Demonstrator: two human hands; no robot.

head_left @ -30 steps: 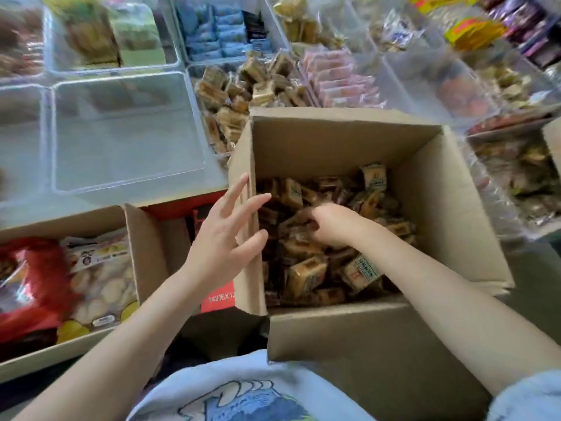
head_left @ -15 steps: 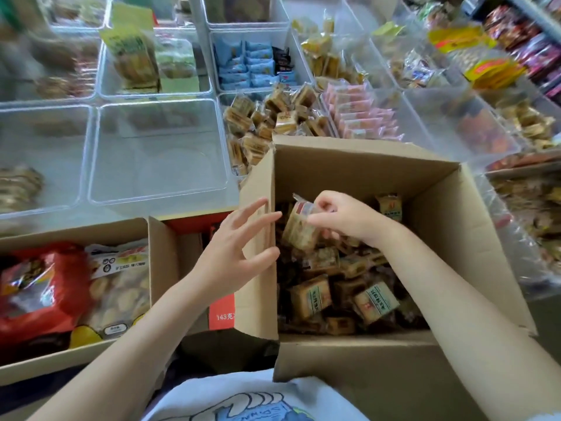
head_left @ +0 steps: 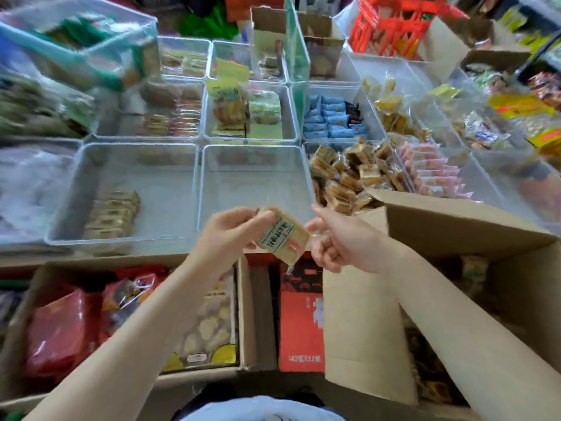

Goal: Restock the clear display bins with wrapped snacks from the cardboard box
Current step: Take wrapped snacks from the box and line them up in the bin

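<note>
A tan wrapped snack (head_left: 280, 237) with a green-printed label hangs between my two hands, just in front of the near rim of a clear bin (head_left: 212, 183) that holds nothing. My left hand (head_left: 226, 235) grips the snack's left end. My right hand (head_left: 337, 243) has curled fingers and pinches the clear wrapper at its right end. The open cardboard box (head_left: 455, 221) stands to the right under my right forearm; its contents are mostly hidden. A bin (head_left: 306, 147) behind the box holds a pile of similar brown snacks (head_left: 349, 174).
A clear bin (head_left: 76, 183) at left holds a short row of tan snacks (head_left: 112, 214). Bins behind carry blue packets (head_left: 331, 117), green-yellow packs (head_left: 233, 107) and pink packets (head_left: 431, 174). Below lie a box of red bags (head_left: 63, 329) and a red carton (head_left: 300, 323).
My right hand lifted a snack out of the cardboard box and carried it left. My left hand left the box flap and took hold of the snack. The view tilted up toward the bins.
</note>
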